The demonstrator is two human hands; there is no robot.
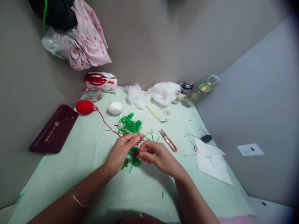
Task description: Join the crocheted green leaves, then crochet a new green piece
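Both forearms came in low, meeting over the table (70, 174). Left hand (122, 151) and right hand (155, 155) had fingertips pinched on a small green crochet piece (134, 158) with red dots, held just above the cloth. Loose green yarn (129, 124) and red thread (105, 121) lay close; snagging them could pull stitches loose. Wrists sat slightly bent inward.

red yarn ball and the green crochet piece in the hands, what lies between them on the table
In the head view, between the red yarn ball and the green crochet piece lie the red strand trailing from the ball and a loose green yarn tangle.
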